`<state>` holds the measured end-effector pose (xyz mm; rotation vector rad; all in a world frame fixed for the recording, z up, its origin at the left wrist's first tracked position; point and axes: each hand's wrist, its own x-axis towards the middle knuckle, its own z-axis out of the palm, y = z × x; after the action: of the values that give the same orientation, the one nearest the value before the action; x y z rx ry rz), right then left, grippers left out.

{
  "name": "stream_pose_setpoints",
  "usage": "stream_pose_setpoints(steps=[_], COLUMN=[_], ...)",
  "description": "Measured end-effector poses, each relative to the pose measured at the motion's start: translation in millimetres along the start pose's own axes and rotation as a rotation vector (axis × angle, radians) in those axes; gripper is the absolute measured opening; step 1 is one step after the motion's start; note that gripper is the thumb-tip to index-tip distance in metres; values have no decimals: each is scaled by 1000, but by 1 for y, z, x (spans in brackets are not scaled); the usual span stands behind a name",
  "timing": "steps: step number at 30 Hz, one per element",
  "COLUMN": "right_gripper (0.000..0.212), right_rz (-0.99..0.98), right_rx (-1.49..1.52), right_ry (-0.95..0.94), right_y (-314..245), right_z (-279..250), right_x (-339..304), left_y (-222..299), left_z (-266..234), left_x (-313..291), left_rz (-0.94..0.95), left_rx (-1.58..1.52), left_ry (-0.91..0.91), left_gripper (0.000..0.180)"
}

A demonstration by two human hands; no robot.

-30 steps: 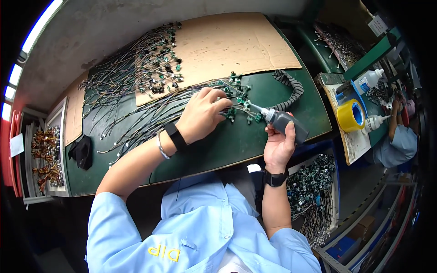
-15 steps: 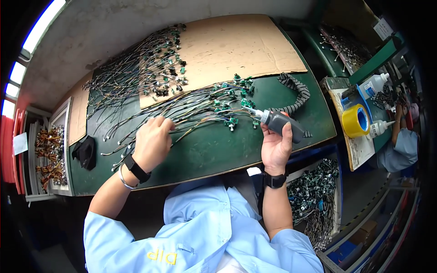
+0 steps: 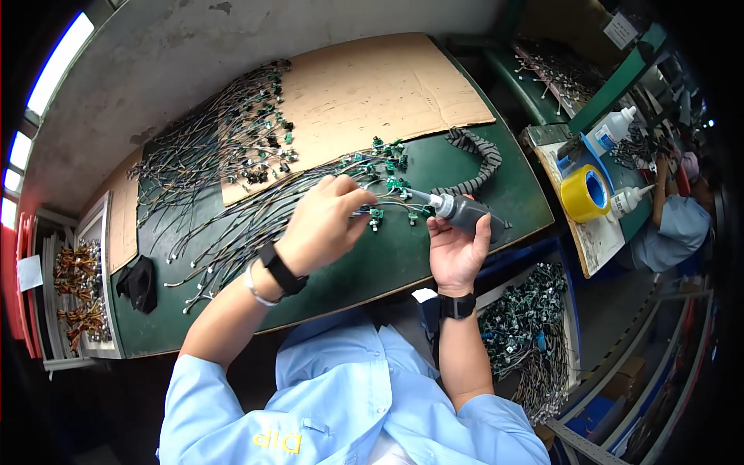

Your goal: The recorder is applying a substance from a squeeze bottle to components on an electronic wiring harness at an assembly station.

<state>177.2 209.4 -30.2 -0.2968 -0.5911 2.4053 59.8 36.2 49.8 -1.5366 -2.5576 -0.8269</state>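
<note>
My right hand [image 3: 457, 256] is wrapped round a dark squeeze bottle [image 3: 471, 215] with a pale cap and thin nozzle. The bottle lies tilted, its nozzle pointing left over the ends of the wire harnesses. My left hand [image 3: 325, 225] is closed, thumb and fingers pinching a wire harness [image 3: 395, 201] whose end runs to just below the nozzle. Many more wire harnesses [image 3: 263, 225] with small green circuit boards [image 3: 397, 184] lie fanned across the green table [image 3: 372, 267]. Whether the nozzle tip touches a board cannot be made out.
Behind lies a cardboard sheet [image 3: 372, 85] with another wire bundle [image 3: 209, 139]. A striped sleeve [image 3: 487, 159] curves at the right. A side shelf holds yellow tape [image 3: 583, 194] and bottles [image 3: 611, 130]. A bin of harnesses [image 3: 527, 333] stands lower right; a co-worker's sleeve [image 3: 674, 232] shows beyond.
My left hand has moved right and up along the wires toward the nozzle, now pinching a harness. The bottle in my right hand has shifted slightly left in the picture as the whole view moved.
</note>
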Motion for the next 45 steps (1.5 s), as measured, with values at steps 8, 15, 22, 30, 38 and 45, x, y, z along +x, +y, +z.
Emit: stream_pose_setpoints(steps=[8,15,22,30,38,45], right_gripper=[47,47,47,52,50,56], right_rz=[-14,5,49,11,-114,268], right_rx=[55,150,149,-140,-516,-307], right_ry=[18,-18,-58,-167,-358,-427], right_y=[0,-3,-4,-8,28,68], right_z=[1,0,-8,41,96,93], right_x=[-2,-1,-3,-4,66,91], left_y=[-16,-39,-22,-37,-49,-56], left_z=[39,-41,-131,-4,22,29], left_x=[47,41,-21,-9,5,-6], left_rz=[109,-371,-406,-553,-507,-486], left_rx=[4,-1197,-1448,-1691,-1773,-1630], left_ry=[41,-60,24,-198,-7,200], left_gripper=[16,14,32,37,33,30])
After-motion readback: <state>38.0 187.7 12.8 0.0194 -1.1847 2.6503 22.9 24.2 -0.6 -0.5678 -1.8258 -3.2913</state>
